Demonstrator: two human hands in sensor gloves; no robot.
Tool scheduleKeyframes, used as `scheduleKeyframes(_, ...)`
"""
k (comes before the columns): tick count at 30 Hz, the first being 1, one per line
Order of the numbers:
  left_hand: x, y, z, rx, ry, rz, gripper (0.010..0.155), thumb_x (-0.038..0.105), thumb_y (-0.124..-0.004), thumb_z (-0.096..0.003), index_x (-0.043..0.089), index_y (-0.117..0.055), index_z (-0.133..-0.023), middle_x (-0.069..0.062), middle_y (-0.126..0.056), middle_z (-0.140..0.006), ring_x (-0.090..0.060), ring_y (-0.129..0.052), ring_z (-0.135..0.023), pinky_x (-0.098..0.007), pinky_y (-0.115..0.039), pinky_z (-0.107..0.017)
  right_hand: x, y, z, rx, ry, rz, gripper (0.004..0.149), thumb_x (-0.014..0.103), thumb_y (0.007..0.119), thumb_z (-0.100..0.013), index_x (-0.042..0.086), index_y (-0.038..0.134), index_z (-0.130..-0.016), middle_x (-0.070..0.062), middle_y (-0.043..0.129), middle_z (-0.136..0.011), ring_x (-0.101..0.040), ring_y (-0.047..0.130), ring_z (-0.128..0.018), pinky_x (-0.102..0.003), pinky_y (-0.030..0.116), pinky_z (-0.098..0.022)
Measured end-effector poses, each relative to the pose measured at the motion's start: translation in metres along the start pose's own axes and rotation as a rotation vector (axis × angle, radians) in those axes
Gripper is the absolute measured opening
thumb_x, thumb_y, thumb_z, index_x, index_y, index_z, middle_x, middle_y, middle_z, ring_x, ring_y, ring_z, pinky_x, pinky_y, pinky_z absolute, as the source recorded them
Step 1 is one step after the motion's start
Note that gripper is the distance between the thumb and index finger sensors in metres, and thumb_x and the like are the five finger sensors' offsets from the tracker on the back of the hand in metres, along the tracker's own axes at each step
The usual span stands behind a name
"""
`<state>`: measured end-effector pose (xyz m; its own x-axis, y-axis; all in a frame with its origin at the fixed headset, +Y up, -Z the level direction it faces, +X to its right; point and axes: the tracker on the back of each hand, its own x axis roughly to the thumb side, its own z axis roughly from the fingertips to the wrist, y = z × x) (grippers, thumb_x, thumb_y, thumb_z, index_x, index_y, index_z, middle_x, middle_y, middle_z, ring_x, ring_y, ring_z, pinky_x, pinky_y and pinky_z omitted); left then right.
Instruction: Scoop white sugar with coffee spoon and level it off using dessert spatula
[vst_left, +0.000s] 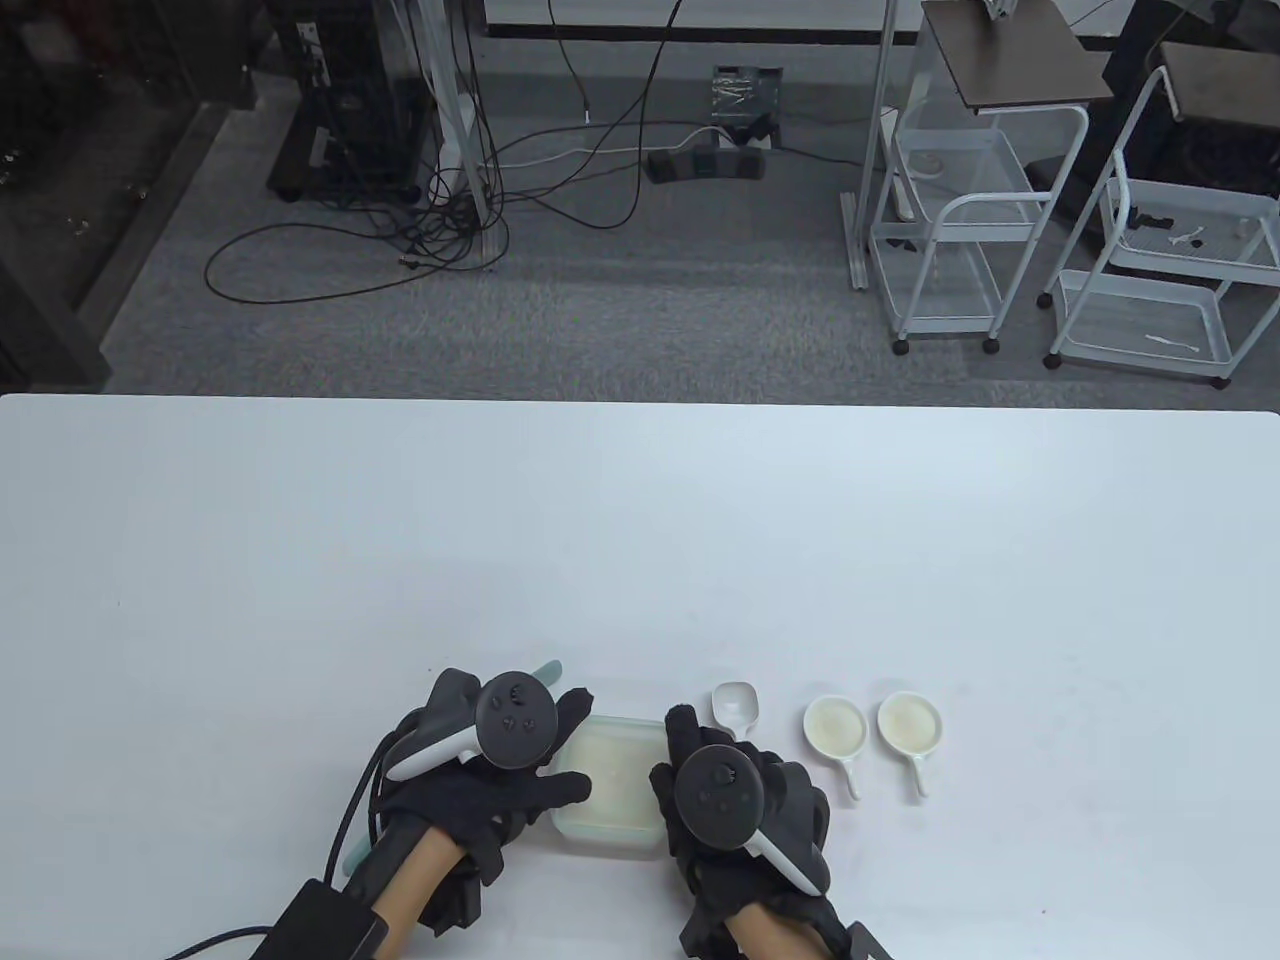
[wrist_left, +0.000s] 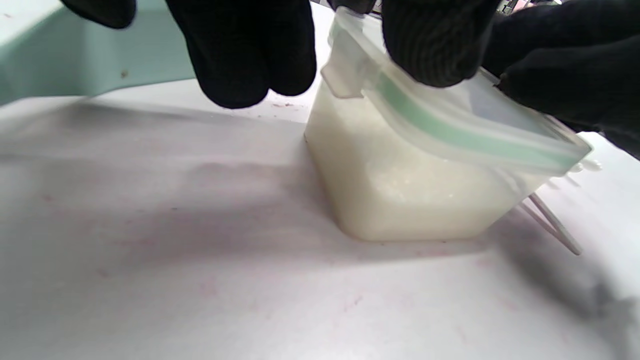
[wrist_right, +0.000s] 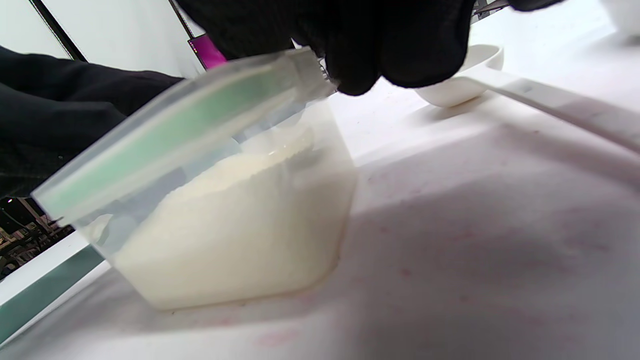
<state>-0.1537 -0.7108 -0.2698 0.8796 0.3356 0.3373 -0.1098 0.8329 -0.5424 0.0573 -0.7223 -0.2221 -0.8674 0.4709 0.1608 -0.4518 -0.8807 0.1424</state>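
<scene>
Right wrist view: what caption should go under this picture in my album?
Gloved fingers lift the green-sealed lid off a clear tub of white sugar, a white scoop waiting beside it.

Sugar container (vst_left: 610, 790): clear square plastic tub, stood upright on white surface (vst_left: 640, 560) near front edge, approx. three-quarters full of white sugar (wrist_right: 235, 235). Its lid (wrist_left: 450, 125), translucent w/ green seal, sat tilted over the top, lifted on one side. Coffee spoon (vst_left: 735, 705): white plastic scoop, lay just right of tub, bowl empty. Pale-green dessert spatula (vst_left: 549, 668) lay left of tub, mostly hidden.
</scene>
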Motion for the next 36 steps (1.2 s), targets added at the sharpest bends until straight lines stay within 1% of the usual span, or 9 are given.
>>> scheduleKeyframes(6, 0.004, 0.001, 0.001, 0.005, 0.025, -0.042, 0.085, 0.054, -0.071, -0.0597, 0.022, -0.029, -0.126, -0.017, -0.072, -0.112, -0.041, -0.079, -0.097, -0.08, -0.052, -0.07, 0.002, 0.0, 0.0, -0.005, 0.008, 0.035, 0.06, 0.026, 0.074, -0.058, 0.0, 0.055, -0.108, -0.032, 0.07, -0.098, -0.053, 0.072, -0.082, -0.084, 0.048, -0.061)
scheduleKeyframes(10, 0.01, 0.001, 0.004, 0.021, 0.056, -0.094, 0.085, 0.055, -0.07, -0.0594, 0.021, -0.031, -0.126, -0.014, -0.076, -0.107, -0.039, -0.08, -0.095, -0.08, -0.053, -0.07, 0.005, -0.001, 0.001, -0.006, 0.018, 0.08, 0.06, 0.027, 0.073, -0.058, 0.0, 0.056, -0.108, -0.032, 0.069, -0.098, -0.053, 0.071, -0.082, -0.084, 0.048, -0.061)
scheduleKeyframes(12, 0.014, 0.001, 0.005, 0.036, 0.069, -0.121, 0.084, 0.054, -0.071, -0.0593, 0.019, -0.033, -0.126, -0.011, -0.081, -0.101, -0.036, -0.085, -0.09, -0.078, -0.055, -0.07, 0.008, -0.001, 0.004, -0.022, 0.019, 0.118, 0.06, 0.028, 0.074, -0.058, -0.001, 0.057, -0.108, -0.031, 0.072, -0.095, -0.051, 0.074, -0.079, -0.082, 0.05, -0.061)
scheduleKeyframes(15, 0.019, 0.001, 0.006, 0.052, 0.082, -0.138, 0.083, 0.051, -0.072, -0.0593, 0.016, -0.035, -0.126, -0.005, -0.088, -0.094, -0.03, -0.092, -0.084, -0.075, -0.059, -0.07, 0.017, -0.001, 0.009, -0.034, 0.009, 0.206, 0.058, 0.027, 0.075, -0.057, 0.0, 0.06, -0.106, -0.025, 0.083, -0.087, -0.046, 0.083, -0.072, -0.08, 0.054, -0.061)
scheduleKeyframes(20, 0.02, 0.0, 0.007, 0.058, 0.096, -0.108, 0.083, 0.049, -0.073, -0.0597, 0.015, -0.035, -0.125, -0.006, -0.09, -0.095, -0.03, -0.094, -0.084, -0.075, -0.06, -0.07, 0.024, 0.003, 0.011, -0.057, 0.011, 0.249, 0.056, 0.024, 0.075, -0.058, -0.002, 0.062, -0.105, -0.025, 0.086, -0.086, -0.045, 0.087, -0.07, -0.08, 0.055, -0.061)
scheduleKeyframes(27, 0.018, -0.001, 0.005, 0.049, 0.083, -0.038, 0.082, 0.045, -0.074, -0.0607, 0.012, -0.035, -0.125, -0.009, -0.089, -0.097, -0.033, -0.094, -0.085, -0.075, -0.061, -0.07, 0.025, 0.003, 0.012, -0.049, 0.02, 0.244, 0.056, 0.024, 0.074, -0.058, -0.002, 0.061, -0.105, -0.026, 0.085, -0.087, -0.046, 0.086, -0.071, -0.081, 0.054, -0.061)
scheduleKeyframes(31, 0.018, -0.001, 0.005, 0.054, 0.085, -0.039, 0.081, 0.045, -0.074, -0.0605, 0.012, -0.036, -0.125, -0.009, -0.09, -0.096, -0.032, -0.095, -0.084, -0.075, -0.061, -0.07, 0.025, 0.004, 0.012, -0.051, 0.022, 0.241, 0.055, 0.023, 0.074, -0.058, -0.003, 0.061, -0.105, -0.026, 0.085, -0.087, -0.046, 0.086, -0.071, -0.081, 0.054, -0.061)
scheduleKeyframes(33, 0.019, -0.001, 0.005, 0.054, 0.086, -0.043, 0.081, 0.045, -0.074, -0.0606, 0.012, -0.036, -0.125, -0.009, -0.09, -0.097, -0.032, -0.095, -0.085, -0.075, -0.061, -0.07, 0.023, 0.003, 0.012, -0.056, 0.024, 0.197, 0.055, 0.021, 0.074, -0.058, -0.004, 0.061, -0.105, -0.027, 0.086, -0.086, -0.045, 0.088, -0.071, -0.079, 0.057, -0.061)
scheduleKeyframes(36, 0.018, -0.001, 0.005, 0.054, 0.084, -0.035, 0.081, 0.045, -0.074, -0.0607, 0.012, -0.036, -0.125, -0.009, -0.089, -0.097, -0.033, -0.094, -0.085, -0.075, -0.061, -0.07, 0.013, 0.001, 0.011, -0.042, 0.054, 0.05, 0.055, 0.021, 0.075, -0.057, -0.004, 0.061, -0.104, -0.028, 0.087, -0.087, -0.045, 0.089, -0.071, -0.078, 0.058, -0.061)
